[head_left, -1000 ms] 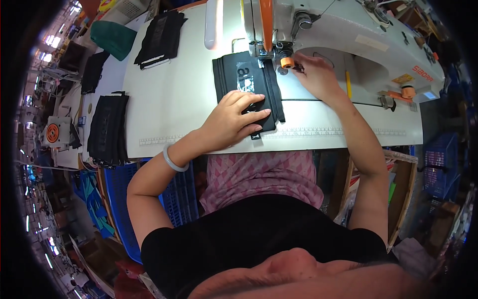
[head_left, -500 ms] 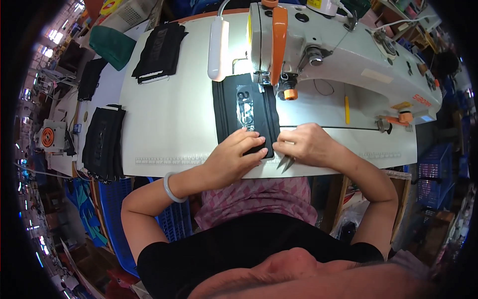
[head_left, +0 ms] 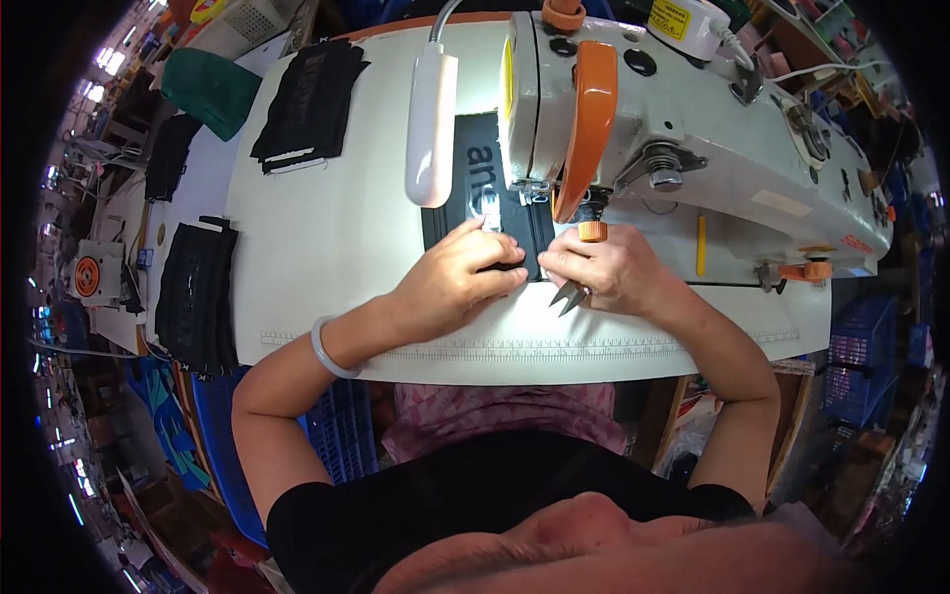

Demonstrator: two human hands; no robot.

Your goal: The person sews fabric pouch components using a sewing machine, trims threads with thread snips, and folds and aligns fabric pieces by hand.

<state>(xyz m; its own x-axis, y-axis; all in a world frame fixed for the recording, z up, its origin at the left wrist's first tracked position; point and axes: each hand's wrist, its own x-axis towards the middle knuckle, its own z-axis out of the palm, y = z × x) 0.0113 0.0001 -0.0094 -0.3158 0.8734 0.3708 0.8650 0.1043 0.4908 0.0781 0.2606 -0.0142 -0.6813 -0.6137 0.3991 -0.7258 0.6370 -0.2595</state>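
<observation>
Black panel, shifted toward twelve o'clock since earlier, lies under our left hand, fingers slightly apart, and the sewing machine; our right hand, clamped on snips, is at its five o'clock edge.

Bright lights at far left

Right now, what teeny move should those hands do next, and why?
Perhaps ease the black fabric a little farther along under the sewing machine: its right side already runs in beneath the machine, the left hand rests on it, and the right hand, holding metal snips, is at its right edge.
</observation>
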